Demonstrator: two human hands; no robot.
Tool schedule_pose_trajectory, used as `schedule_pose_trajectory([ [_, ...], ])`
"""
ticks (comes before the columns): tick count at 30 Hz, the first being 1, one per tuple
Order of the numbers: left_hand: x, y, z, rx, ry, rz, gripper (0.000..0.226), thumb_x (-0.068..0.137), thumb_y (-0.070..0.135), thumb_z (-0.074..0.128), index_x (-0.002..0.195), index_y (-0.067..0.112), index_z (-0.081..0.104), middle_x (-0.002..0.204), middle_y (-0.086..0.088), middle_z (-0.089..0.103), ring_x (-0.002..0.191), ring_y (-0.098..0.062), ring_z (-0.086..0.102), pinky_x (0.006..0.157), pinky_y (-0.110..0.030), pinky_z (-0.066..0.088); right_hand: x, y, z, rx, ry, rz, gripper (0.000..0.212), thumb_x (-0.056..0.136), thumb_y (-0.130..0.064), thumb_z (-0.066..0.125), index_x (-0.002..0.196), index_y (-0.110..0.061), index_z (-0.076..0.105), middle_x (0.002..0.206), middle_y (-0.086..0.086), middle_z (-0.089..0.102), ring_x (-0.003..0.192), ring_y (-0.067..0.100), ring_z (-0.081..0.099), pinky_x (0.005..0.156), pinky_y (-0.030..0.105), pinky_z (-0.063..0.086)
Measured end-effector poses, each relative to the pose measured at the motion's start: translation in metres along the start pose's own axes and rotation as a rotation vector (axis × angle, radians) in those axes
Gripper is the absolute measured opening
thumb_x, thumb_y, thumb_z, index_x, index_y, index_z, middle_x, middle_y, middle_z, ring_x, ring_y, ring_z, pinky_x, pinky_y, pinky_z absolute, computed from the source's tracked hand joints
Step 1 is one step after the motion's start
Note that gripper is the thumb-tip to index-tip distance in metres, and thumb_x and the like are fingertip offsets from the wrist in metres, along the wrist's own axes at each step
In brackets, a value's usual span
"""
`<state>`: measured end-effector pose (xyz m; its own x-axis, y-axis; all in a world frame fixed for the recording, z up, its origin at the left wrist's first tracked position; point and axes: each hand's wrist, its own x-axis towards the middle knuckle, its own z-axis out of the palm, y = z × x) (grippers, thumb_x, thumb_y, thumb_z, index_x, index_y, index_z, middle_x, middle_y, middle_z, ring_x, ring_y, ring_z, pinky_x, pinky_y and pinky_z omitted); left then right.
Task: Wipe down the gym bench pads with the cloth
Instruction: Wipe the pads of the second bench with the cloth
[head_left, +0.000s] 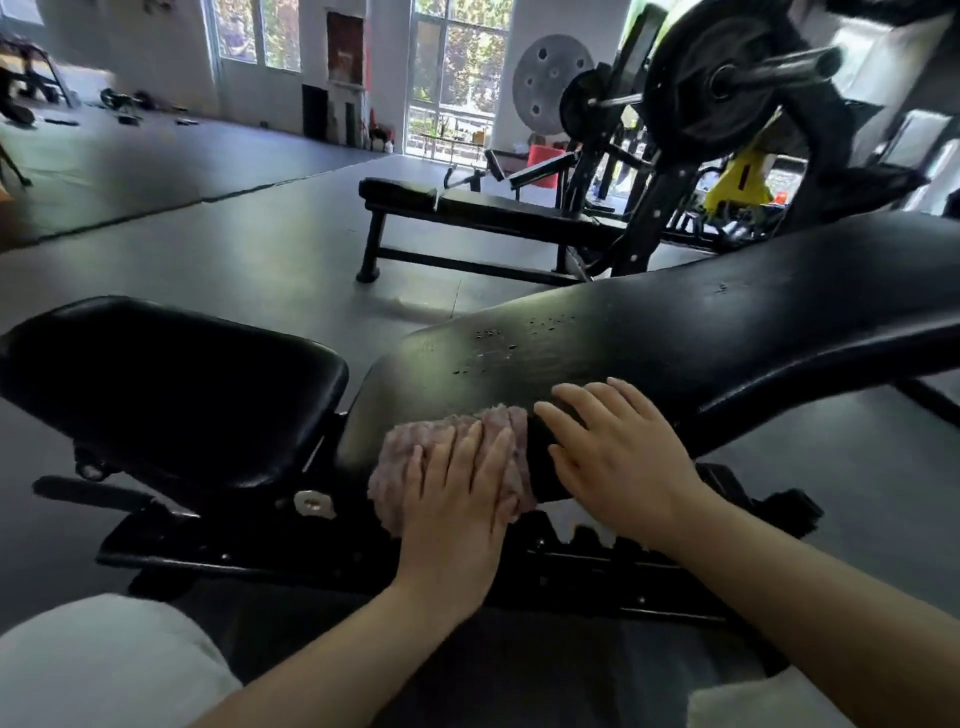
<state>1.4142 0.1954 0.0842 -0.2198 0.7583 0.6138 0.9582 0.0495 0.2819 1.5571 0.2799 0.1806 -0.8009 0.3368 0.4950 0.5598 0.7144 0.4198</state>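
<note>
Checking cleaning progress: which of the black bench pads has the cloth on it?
The long black backrest pad on the right; the left hand presses the fuzzy mauve cloth against its near edge. The squarish seat pad is bare.

Two hands (457, 499), one cloth (415, 441), two benches (675, 332).

A fuzzy pinkish cloth (441, 457) lies bunched over the near edge of the long black back pad (675, 332), beside the seat pad (171, 384).
</note>
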Motion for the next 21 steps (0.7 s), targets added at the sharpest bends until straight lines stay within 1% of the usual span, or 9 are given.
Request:
schedule_pose_trajectory([
  [3, 0.015, 0.027, 0.003, 0.026, 0.081, 0.144, 0.057, 0.085, 0.033, 0.036, 0.138, 0.012, 0.034, 0.140, -0.010, 0.048, 0.130, -0.024, 0.033, 0.110, -0.038, 0.015, -0.021, 0.033, -0.014, -0.057, -0.003, 0.089, 0.046, 0.087, -0.034, 0.038, 0.117, -0.010, 0.064, 0.121, 0.013, 0.062, 0.107, 0.030, 0.060, 0.097, 0.045, 0.044],
  [5, 0.026, 0.046, 0.006, 0.033, 0.111, 0.224, 0.058, 0.084, 0.034, 0.038, 0.137, 0.010, 0.034, 0.138, -0.012, 0.049, 0.129, -0.025, 0.034, 0.108, -0.039, 0.022, -0.035, 0.055, -0.021, -0.105, -0.026, 0.168, 0.049, 0.088, -0.035, 0.037, 0.120, -0.011, 0.063, 0.128, 0.015, 0.059, 0.115, 0.031, 0.057, 0.101, 0.047, 0.041],
  [8, 0.046, 0.080, 0.012, 0.062, 0.128, 0.345, 0.060, 0.081, 0.026, 0.039, 0.138, 0.008, 0.032, 0.139, -0.014, 0.049, 0.128, -0.030, 0.041, 0.107, -0.041, 0.032, -0.055, 0.090, -0.028, -0.170, -0.067, 0.255, 0.050, 0.086, -0.035, 0.039, 0.124, -0.011, 0.061, 0.134, 0.018, 0.053, 0.122, 0.034, 0.053, 0.103, 0.051, 0.037],
  [10, 0.061, 0.106, 0.014, 0.084, 0.142, 0.409, 0.060, 0.079, 0.021, 0.038, 0.137, 0.007, 0.034, 0.137, -0.016, 0.050, 0.124, -0.034, 0.050, 0.102, -0.042, 0.041, -0.066, 0.116, -0.030, -0.219, -0.069, 0.290, 0.048, 0.083, -0.032, 0.056, 0.126, -0.010, 0.060, 0.136, 0.020, 0.051, 0.123, 0.036, 0.051, 0.103, 0.053, 0.035],
  [12, 0.076, 0.131, 0.018, 0.087, 0.148, 0.462, 0.059, 0.079, 0.018, 0.039, 0.136, 0.006, 0.035, 0.136, -0.018, 0.051, 0.120, -0.036, 0.054, 0.096, -0.044, 0.046, -0.076, 0.144, -0.032, -0.246, -0.084, 0.323, 0.059, 0.075, -0.026, 0.074, 0.128, -0.010, 0.058, 0.136, 0.021, 0.050, 0.124, 0.038, 0.050, 0.103, 0.054, 0.034],
  [14, 0.093, 0.155, 0.023, 0.124, 0.151, 0.490, 0.057, 0.080, 0.017, 0.032, 0.137, 0.006, 0.034, 0.136, -0.018, 0.051, 0.119, -0.036, 0.054, 0.093, -0.043, 0.048, -0.084, 0.171, -0.036, -0.267, -0.097, 0.341, 0.066, 0.071, -0.025, 0.078, 0.132, -0.011, 0.055, 0.137, 0.021, 0.050, 0.125, 0.038, 0.050, 0.103, 0.054, 0.035],
  [17, 0.116, 0.185, 0.036, 0.182, 0.157, 0.515, 0.057, 0.081, 0.017, 0.026, 0.137, 0.007, 0.031, 0.138, -0.018, 0.049, 0.120, -0.037, 0.053, 0.092, -0.043, 0.049, -0.095, 0.206, -0.047, -0.311, -0.122, 0.366, 0.070, 0.074, -0.028, 0.074, 0.138, -0.013, 0.048, 0.140, 0.019, 0.048, 0.129, 0.036, 0.046, 0.106, 0.052, 0.032],
  [19, 0.130, 0.202, 0.045, 0.213, 0.184, 0.515, 0.057, 0.082, 0.018, 0.029, 0.137, 0.007, 0.031, 0.139, -0.018, 0.048, 0.121, -0.037, 0.053, 0.092, -0.044, 0.049, -0.103, 0.227, -0.053, -0.336, -0.116, 0.368, 0.070, 0.075, -0.028, 0.073, 0.138, -0.015, 0.048, 0.141, 0.019, 0.047, 0.129, 0.036, 0.045, 0.106, 0.052, 0.031],
  [21, 0.142, 0.219, 0.051, 0.230, 0.214, 0.507, 0.057, 0.083, 0.018, 0.040, 0.138, 0.007, 0.030, 0.141, -0.017, 0.046, 0.121, -0.037, 0.052, 0.092, -0.044, 0.048, -0.111, 0.246, -0.060, -0.350, -0.112, 0.346, 0.072, 0.073, -0.027, 0.074, 0.138, -0.017, 0.048, 0.141, 0.019, 0.047, 0.129, 0.036, 0.046, 0.106, 0.053, 0.032],
])
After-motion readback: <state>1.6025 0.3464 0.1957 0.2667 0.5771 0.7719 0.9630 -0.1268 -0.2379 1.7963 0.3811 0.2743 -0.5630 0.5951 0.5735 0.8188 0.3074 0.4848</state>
